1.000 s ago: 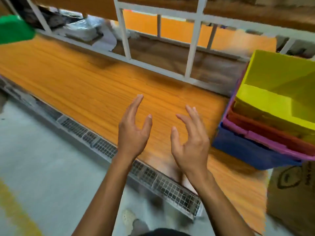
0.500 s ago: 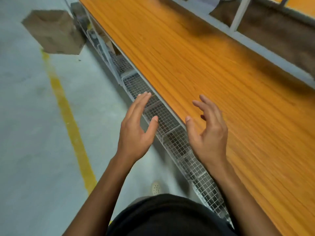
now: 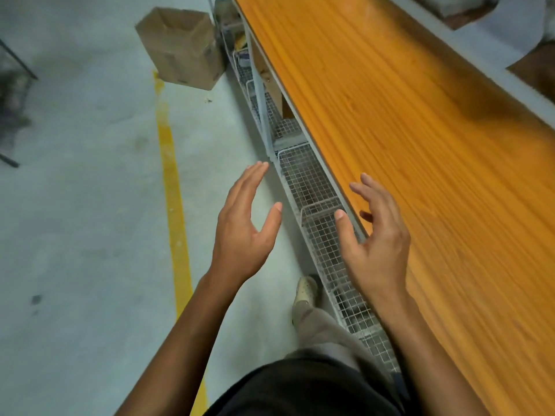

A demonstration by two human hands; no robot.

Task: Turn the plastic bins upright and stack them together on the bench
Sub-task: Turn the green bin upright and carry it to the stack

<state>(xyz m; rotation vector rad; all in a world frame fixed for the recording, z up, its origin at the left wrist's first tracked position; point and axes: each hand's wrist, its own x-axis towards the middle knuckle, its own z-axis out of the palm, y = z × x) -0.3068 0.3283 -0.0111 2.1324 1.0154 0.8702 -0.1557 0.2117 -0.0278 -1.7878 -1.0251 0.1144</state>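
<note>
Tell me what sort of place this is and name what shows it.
Probably a workshop or warehouse floor. A long orange wood-grain bench runs over wire mesh baskets, the concrete floor carries a painted yellow line, and an open cardboard box stands on the floor by the bench's far end.

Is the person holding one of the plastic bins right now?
No, the left hand and right hand are both open and empty beside the bench.

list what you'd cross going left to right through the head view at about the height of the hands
concrete floor → yellow floor line → left hand, open and empty → wire mesh baskets under the bench edge → right hand, open and empty → orange wooden bench top
</note>
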